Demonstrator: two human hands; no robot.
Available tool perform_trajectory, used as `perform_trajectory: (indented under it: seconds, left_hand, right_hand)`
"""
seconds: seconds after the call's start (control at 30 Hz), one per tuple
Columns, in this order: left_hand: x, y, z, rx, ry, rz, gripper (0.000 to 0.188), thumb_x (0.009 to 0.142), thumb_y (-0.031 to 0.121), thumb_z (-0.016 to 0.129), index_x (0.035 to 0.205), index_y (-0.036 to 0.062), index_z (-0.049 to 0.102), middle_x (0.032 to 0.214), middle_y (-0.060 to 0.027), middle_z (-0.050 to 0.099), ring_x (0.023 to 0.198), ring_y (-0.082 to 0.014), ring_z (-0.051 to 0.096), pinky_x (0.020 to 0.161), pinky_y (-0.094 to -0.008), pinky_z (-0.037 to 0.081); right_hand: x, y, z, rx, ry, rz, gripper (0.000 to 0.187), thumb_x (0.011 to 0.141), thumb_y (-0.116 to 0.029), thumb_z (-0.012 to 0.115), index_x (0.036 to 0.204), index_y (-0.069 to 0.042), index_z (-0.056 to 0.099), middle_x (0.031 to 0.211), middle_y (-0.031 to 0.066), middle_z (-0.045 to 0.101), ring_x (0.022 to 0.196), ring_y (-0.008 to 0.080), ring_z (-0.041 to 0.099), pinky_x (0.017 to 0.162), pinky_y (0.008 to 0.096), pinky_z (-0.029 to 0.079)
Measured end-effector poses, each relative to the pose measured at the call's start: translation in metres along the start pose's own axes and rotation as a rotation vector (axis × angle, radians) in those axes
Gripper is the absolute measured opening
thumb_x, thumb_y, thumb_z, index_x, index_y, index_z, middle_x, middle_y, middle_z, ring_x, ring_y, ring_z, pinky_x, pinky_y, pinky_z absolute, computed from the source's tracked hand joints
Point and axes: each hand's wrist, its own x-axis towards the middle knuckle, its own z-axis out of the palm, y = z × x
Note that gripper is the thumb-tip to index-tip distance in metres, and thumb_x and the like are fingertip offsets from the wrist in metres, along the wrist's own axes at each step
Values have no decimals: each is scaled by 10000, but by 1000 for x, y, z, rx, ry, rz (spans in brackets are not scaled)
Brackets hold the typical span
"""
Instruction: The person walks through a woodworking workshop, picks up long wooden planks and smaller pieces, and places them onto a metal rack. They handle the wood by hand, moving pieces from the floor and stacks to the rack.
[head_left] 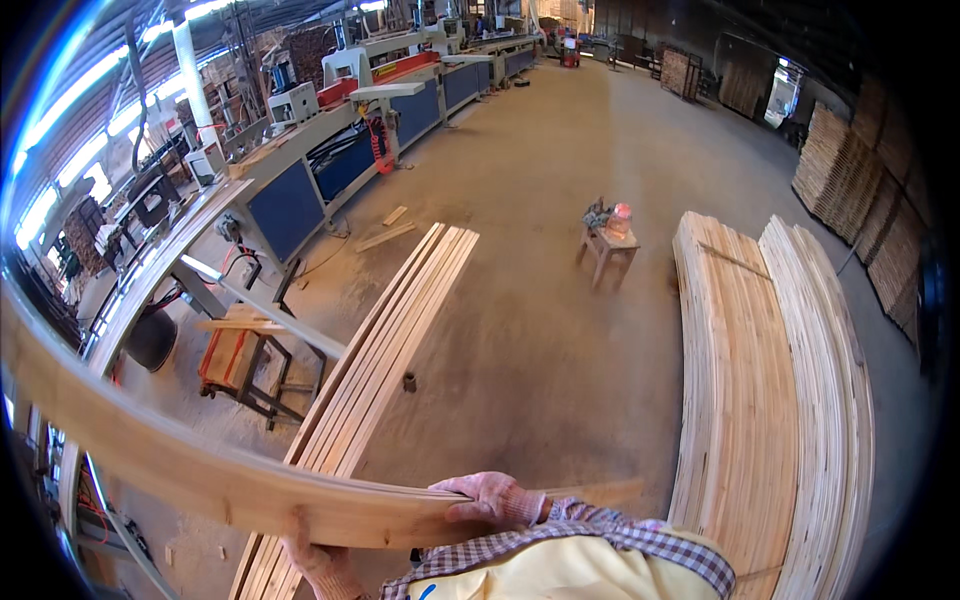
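Note:
A long wooden plank (200,478) stretches from my body out past the left rim, its wide face towards me. At its top edge near the right end, thin lines suggest more than one board lies together. My right hand (497,500), in a pinkish knit glove, is closed around that end. Farther left along the plank my left hand (325,565) grips it from below, thumb on the near face; the remaining fingers are partly hidden. Beneath the plank runs a row of long narrow boards (390,345), side by side, slanting away from me.
Tall stacks of planks (740,370) stand on my right. Ahead is a small wooden stool (607,245) bearing a reddish container. On the left are a long blue-and-grey machine line (290,215) and a low stand (235,355) with wood on top. Scrap pieces (385,236) lie on the floor.

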Motion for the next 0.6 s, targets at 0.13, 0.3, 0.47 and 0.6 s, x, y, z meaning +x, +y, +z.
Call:
perform_trajectory:
  seconds: [0.13, 0.3, 0.47, 0.6]
  left_hand:
    - [45, -50, 76, -76, -167, -116, 656, 790, 207, 728, 1356, 41, 440, 1195, -123, 548, 1100, -264, 570, 935, -450, 507]
    - [87, -115, 198, -27, -370, -242, 635, 797, 277, 754, 1318, 31, 485, 1160, -107, 597, 1085, -265, 598, 963, -434, 502]
    - [163, -200, 309, -66, -531, -440, 632, 778, 234, 763, 1313, 38, 490, 1155, -97, 598, 1068, -258, 598, 953, -414, 499]
    - [200, -246, 397, -39, -600, -608, 627, 775, 213, 760, 1315, 43, 490, 1158, -89, 597, 1078, -255, 594, 956, -410, 496]
  right_hand:
    - [-13, 33, -61, 137, 186, 64, 634, 903, -552, 622, 1345, -99, 579, 1200, 151, 676, 1121, 251, 639, 969, 343, 469]
    - [-15, 86, -145, 129, 382, 162, 530, 949, -534, 576, 1278, -125, 643, 1126, 116, 708, 1056, 215, 666, 929, 337, 494]
    - [-6, 114, -258, 235, 488, 280, 508, 974, -518, 554, 1285, -124, 633, 1112, 71, 713, 1048, 156, 647, 925, 315, 494]
    - [-5, 143, -332, 248, 547, 310, 515, 987, -515, 538, 1261, -91, 638, 1114, 52, 705, 1055, 136, 624, 919, 308, 491]
